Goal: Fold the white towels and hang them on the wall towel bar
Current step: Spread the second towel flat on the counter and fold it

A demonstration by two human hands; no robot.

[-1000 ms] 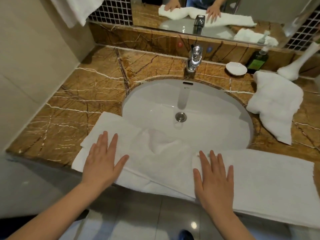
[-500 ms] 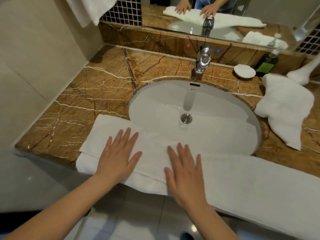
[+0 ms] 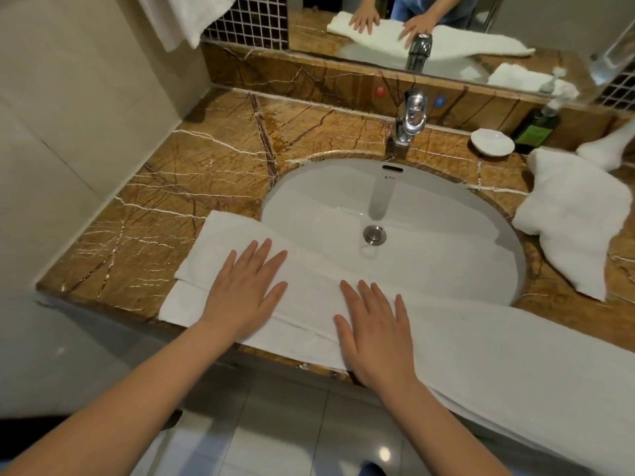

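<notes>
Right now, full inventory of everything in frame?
counter: 1, brown marble, against wall
sink: 1, white, set in counter
faucet: 1, chrome, behind sink
mirror: 1, reflective, wall behind faucet
long towel: 1, white, folded along counter front, over sink's near rim
crumpled towel: 1, white, counter right of sink
hanging towel: 1, white, top left
soap dish: 1, white, right of faucet
pump bottle: 1, dark green, right of soap dish
left grip: 1, bare hand, flat on long towel
right grip: 1, bare hand, flat on long towel
</notes>
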